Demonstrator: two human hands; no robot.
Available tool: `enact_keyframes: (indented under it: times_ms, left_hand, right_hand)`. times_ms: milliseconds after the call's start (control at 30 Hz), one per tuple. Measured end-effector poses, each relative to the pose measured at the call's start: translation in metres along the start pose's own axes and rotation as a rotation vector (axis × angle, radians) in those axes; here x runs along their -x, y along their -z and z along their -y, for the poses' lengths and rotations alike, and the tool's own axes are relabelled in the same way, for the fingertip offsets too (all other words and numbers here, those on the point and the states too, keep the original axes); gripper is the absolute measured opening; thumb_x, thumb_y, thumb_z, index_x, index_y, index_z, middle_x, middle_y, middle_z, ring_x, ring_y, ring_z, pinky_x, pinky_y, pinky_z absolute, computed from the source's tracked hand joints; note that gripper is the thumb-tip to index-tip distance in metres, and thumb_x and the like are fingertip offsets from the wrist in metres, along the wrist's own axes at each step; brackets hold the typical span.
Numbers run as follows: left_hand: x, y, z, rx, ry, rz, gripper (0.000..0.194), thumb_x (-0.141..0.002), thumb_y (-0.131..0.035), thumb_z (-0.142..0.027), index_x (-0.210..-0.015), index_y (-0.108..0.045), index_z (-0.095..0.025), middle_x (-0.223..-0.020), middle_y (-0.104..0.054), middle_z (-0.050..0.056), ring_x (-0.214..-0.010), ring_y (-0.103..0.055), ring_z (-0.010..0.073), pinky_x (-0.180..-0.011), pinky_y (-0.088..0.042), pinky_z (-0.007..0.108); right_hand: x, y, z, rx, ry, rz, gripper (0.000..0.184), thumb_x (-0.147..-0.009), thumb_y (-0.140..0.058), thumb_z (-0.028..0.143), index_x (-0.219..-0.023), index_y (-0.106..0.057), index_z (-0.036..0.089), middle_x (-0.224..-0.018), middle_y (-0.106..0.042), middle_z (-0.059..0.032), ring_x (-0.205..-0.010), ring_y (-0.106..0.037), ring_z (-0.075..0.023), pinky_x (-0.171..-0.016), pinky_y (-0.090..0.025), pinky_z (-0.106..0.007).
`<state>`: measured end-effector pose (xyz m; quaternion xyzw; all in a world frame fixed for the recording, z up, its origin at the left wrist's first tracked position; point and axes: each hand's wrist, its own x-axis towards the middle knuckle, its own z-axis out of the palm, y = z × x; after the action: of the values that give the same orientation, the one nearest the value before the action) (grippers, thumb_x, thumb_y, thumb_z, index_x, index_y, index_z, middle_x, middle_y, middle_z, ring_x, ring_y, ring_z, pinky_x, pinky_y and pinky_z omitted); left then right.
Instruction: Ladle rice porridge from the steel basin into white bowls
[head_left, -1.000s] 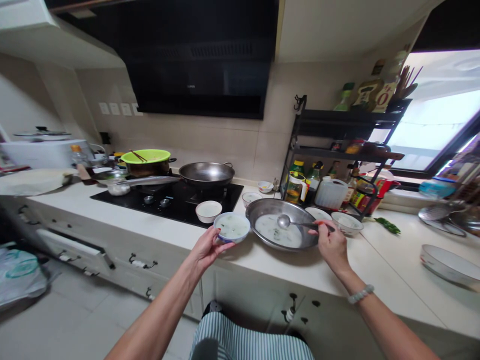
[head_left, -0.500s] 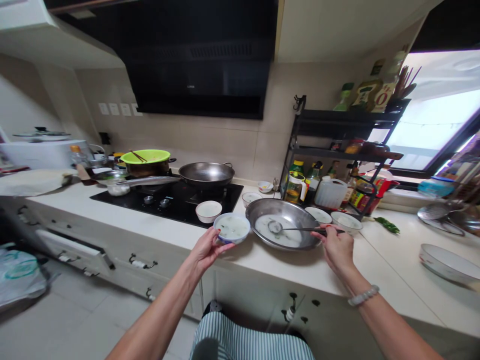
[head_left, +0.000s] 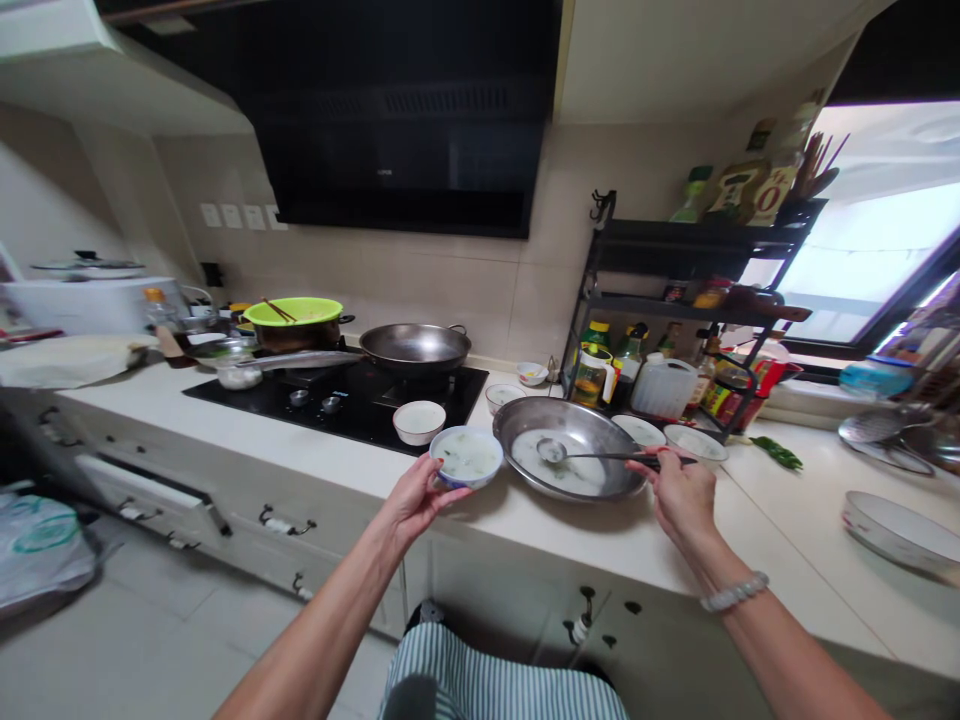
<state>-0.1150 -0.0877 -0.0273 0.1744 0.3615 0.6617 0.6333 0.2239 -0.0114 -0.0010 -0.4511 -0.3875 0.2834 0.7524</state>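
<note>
My left hand grips a blue-and-white bowl by its near left side, thumb at the rim and fingers beneath. Cloudy white soup with green bits fills it. To its right, a wide steel basin on the counter holds more of the same pale liquid. My right hand is closed around the dark handle of a ladle, whose head rests in the basin's liquid. Behind the held bowl, another bowl of white liquid sits at the front edge of the cooktop. Two more filled bowls, a left one and a right one, stand beyond the basin.
A steel wok and a pot under a lime-green basin stand on the black cooktop. A black rack with bottles rises behind the steel basin. Green peppers and a white dish lie right.
The view has shifted very slightly. Both hands keep their holds on the bowl and the ladle, and the ladle's head stays in the basin.
</note>
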Motion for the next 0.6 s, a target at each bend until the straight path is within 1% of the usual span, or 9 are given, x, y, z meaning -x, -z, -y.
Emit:
enact_keyframes:
  times_ms: [133,333,467,600]
  left_hand:
    - [0.0,-0.001,-0.001,0.028,0.014,-0.025,0.016,-0.08,-0.061,-0.002,-0.09,-0.057,-0.015,-0.072,-0.062,0.0,-0.068,-0.067,0.0164,-0.072,-0.063,0.05]
    - [0.001,-0.002,0.0,0.033,0.018,-0.047,0.015,-0.083,-0.059,-0.002,-0.089,-0.056,-0.015,-0.067,-0.06,-0.002,-0.053,-0.059,0.0095,-0.07,-0.063,0.051]
    - [0.0,0.001,0.002,0.031,0.023,-0.03,0.018,-0.081,-0.062,-0.003,-0.094,-0.057,-0.015,-0.067,-0.061,-0.002,-0.058,-0.063,0.0118,-0.072,-0.063,0.05]
    - [-0.002,0.006,0.004,0.031,0.025,-0.028,0.021,-0.079,-0.065,-0.004,-0.095,-0.057,-0.015,-0.071,-0.062,0.0,-0.065,-0.066,0.015,-0.075,-0.062,0.052]
  right_hand:
    - [0.003,-0.002,0.005,-0.022,-0.004,-0.003,0.014,-0.062,-0.067,0.029,-0.061,-0.061,0.017,-0.069,-0.062,-0.0026,-0.062,-0.061,-0.0156,-0.051,-0.06,-0.029]
    - [0.004,-0.009,0.019,-0.038,0.006,0.022,0.016,-0.063,-0.069,0.029,-0.058,-0.058,0.017,-0.065,-0.06,-0.0013,-0.059,-0.063,-0.0152,-0.052,-0.061,-0.03]
    - [0.006,-0.02,0.031,-0.09,-0.019,0.024,0.014,-0.061,-0.068,0.027,-0.058,-0.06,0.016,-0.062,-0.061,-0.0002,-0.051,-0.06,-0.0131,-0.049,-0.059,-0.028]
    - [0.016,-0.036,0.046,-0.138,-0.001,0.077,0.015,-0.06,-0.069,0.027,-0.058,-0.06,0.016,-0.065,-0.061,-0.0007,-0.054,-0.061,-0.0141,-0.049,-0.058,-0.029]
